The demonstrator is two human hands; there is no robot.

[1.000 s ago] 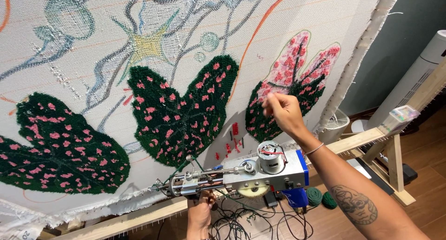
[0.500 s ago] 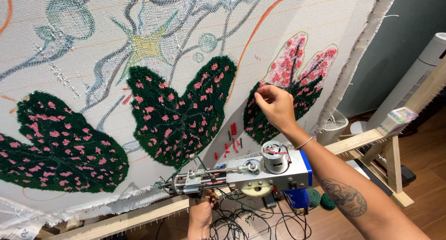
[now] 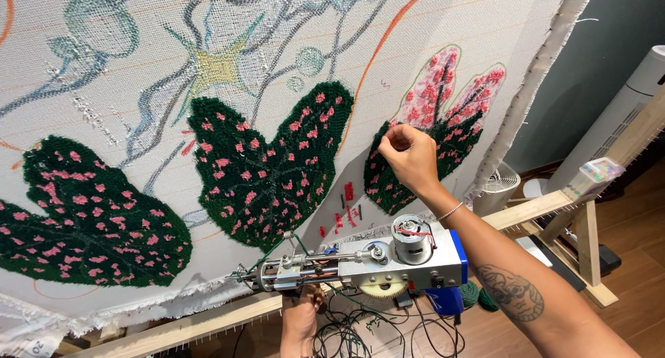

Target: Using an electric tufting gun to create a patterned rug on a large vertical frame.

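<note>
A white tufting cloth (image 3: 429,25) is stretched on a wooden frame (image 3: 533,206), with dark green leaf shapes dotted pink. My right hand (image 3: 409,154) is raised against the right-hand leaf (image 3: 443,122), fingers pinched together at the tufted pile. My left hand (image 3: 301,316) grips the handle under a silver and blue tufting gun (image 3: 367,261), which lies level below the middle leaf (image 3: 270,164). Green yarn runs to the gun's needle end at the left.
A third green leaf (image 3: 83,219) fills the lower left. Tangled cables (image 3: 374,337) and green yarn balls (image 3: 478,296) lie on the wooden floor. A white fan (image 3: 502,181) and a tall white appliance (image 3: 616,115) stand at right.
My right hand has moved slightly left and down along the right-hand leaf, staying pinched at the pile. The tufting gun has stayed where it was.
</note>
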